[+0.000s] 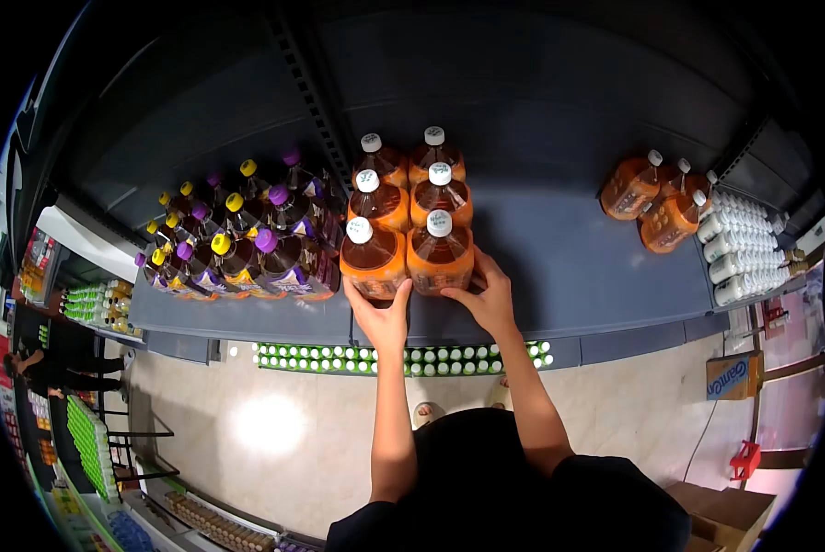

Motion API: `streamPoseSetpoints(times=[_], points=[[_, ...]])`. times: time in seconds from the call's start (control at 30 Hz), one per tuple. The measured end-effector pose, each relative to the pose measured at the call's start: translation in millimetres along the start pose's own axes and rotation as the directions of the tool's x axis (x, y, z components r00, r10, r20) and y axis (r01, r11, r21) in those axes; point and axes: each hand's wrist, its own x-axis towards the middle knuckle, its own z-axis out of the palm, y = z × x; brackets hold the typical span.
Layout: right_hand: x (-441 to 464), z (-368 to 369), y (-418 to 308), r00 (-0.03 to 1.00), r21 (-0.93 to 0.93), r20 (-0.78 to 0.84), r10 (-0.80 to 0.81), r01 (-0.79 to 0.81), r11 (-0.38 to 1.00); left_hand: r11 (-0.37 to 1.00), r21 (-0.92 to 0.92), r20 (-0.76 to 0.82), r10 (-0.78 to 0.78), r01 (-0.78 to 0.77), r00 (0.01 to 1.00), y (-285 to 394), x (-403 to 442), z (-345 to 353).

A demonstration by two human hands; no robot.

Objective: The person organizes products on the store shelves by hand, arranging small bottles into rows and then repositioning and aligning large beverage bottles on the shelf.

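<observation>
Large drink bottles with orange labels and white caps stand upright in two columns on the dark shelf. My left hand is wrapped round the lower front of the left front bottle, its thumb on the inner side. Around the outer side of the right front bottle curls my right hand, thumb across the front. Both front bottles rest on the shelf near its edge. Directly behind them are more of the same kind, such as one bottle in the right column.
Bottles with purple and yellow caps crowd the shelf on the left. Farther right stand a few orange-labelled bottles beside stacked white packs. Green-and-white bottles line a lower level. A person is at far left; a cardboard box sits lower right.
</observation>
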Motion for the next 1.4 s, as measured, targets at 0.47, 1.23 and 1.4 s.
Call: streamPoseSetpoints(times=[0.47, 1.23, 1.4], points=[[-4, -2, -5, 0.999, 0.061, -0.036, -0.033, 0.035, 0.997, 0.998, -0.057, -0.045, 0.004, -0.007, 0.999, 2, -5, 5], [-16, -86, -8, 0.963, 0.534, -0.251, 0.095, 0.056, 0.844, 0.896, -0.029, -0.291, 0.417, -0.443, 0.861, 87, -34, 16], [-24, -138, -16, 0.893, 0.617, -0.434, 0.122, 0.196, 0.762, 0.879, -0.351, -0.252, 0.242, -0.322, 0.937, 133, -51, 54]])
